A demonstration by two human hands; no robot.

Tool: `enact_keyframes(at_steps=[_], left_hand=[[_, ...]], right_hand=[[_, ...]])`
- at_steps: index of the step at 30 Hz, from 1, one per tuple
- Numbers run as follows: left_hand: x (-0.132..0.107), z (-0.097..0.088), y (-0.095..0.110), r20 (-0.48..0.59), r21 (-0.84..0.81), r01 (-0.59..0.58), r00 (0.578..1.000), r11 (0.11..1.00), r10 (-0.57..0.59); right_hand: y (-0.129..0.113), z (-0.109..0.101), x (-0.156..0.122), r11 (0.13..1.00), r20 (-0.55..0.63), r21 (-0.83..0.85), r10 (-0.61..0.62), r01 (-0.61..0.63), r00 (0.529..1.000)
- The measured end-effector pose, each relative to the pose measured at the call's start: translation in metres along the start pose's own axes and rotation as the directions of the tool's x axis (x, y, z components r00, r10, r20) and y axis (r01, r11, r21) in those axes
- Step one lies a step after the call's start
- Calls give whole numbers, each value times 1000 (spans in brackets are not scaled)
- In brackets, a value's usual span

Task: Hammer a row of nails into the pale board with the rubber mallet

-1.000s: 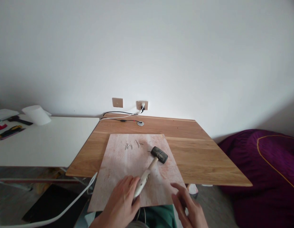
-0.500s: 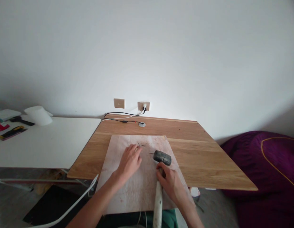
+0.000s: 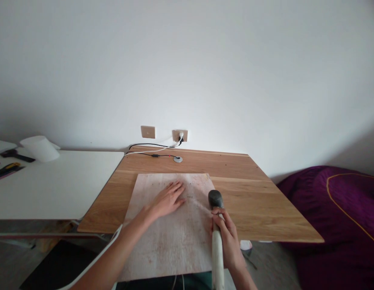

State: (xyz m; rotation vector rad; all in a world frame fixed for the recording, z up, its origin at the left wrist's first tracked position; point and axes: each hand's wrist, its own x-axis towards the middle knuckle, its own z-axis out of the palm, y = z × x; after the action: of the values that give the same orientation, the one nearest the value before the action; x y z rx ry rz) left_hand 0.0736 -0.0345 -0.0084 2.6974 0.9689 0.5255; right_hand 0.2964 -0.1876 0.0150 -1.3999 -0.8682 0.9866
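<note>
A rubber mallet (image 3: pixel 217 245) with a black head and a long pale handle is in my right hand (image 3: pixel 226 231), gripped close under the head. The head is up over the right edge of a pale wooden board (image 3: pixel 171 245). My left hand (image 3: pixel 170 197) lies on the upper middle of that board, palm down with its fingers stretched out. Whatever is under the palm is hidden. Just right of the left fingers, a small dark nail-like thing (image 3: pixel 189 197) shows on the board, too small to make out well.
The board rests on a wooden table (image 3: pixel 250 201) against a white wall. Cables (image 3: pixel 155 150) run to a wall socket (image 3: pixel 180 135). A white table (image 3: pixel 69 181) on the left holds a white roll (image 3: pixel 40 148) and a yellow-black tool (image 3: pixel 7 170). A purple beanbag-like thing (image 3: pixel 340 217) is at right.
My right hand has moved right with the mallet, whose head has turned. My left hand has flattened onto the board, over the spot where small nails showed. The view has shifted slightly.
</note>
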Motion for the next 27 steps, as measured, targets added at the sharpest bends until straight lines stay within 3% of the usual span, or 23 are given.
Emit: enact_keyframes(at_steps=[4,11,18,23,27], left_hand=[[-4,6,19,14,-40,-70,997,997,71],[-14,13,53,36,-28,-184,982,982,185],[-3,6,64,-97,58,-169,980,984,174],[15,-2,86,30,332,-307,948,892,315],[21,-4,101,95,406,-352,934,843,344]], right_hand=[[11,-4,1,991,-76,125,64,-54,995],[24,-9,10,997,-73,-29,-71,69,995],[16,-3,7,995,-49,104,-5,10,999],[6,-1,6,999,-11,1,-50,50,999],[5,-1,6,999,-12,-8,-42,42,999]])
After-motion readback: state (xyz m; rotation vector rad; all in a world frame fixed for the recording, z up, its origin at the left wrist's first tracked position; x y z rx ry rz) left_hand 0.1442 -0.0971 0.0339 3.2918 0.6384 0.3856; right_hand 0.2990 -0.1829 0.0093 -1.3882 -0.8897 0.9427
